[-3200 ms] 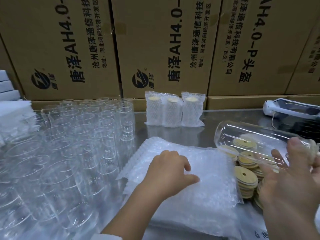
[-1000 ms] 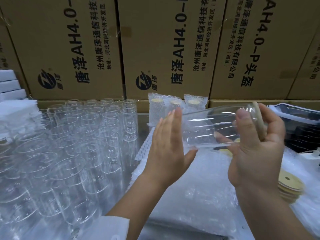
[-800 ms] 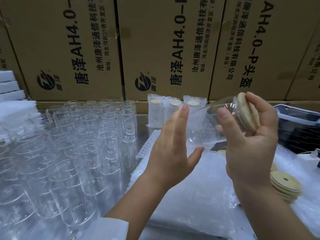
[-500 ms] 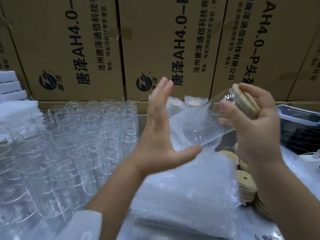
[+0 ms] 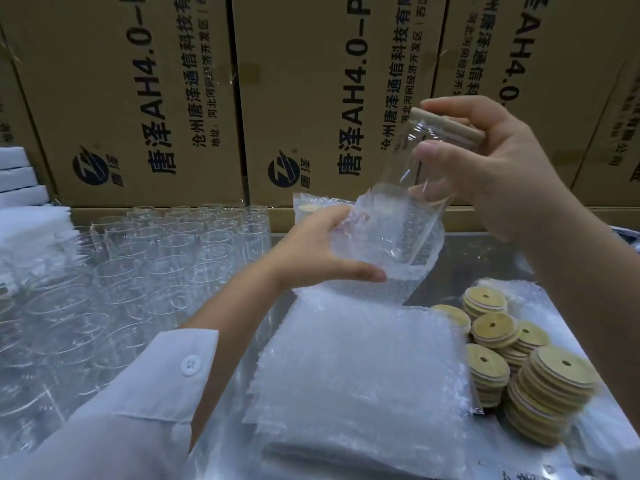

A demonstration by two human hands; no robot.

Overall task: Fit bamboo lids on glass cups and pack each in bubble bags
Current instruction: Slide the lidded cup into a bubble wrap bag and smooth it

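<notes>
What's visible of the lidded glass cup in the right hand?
The clear cylindrical glass cup is empty and capped with a round pale bamboo lid. It is tilted, lid end up. The right hand grips its upper end, and its base sits inside the clear bubble-wrap bag that the left hand holds.

Lidded cup half inside bubble bag, above mid-table.
Both hang over the bag stack; empty cups crowd the left, lid stacks lie right of the bag stack, cartons stand behind all, with what seems a packed cup before them.
</notes>
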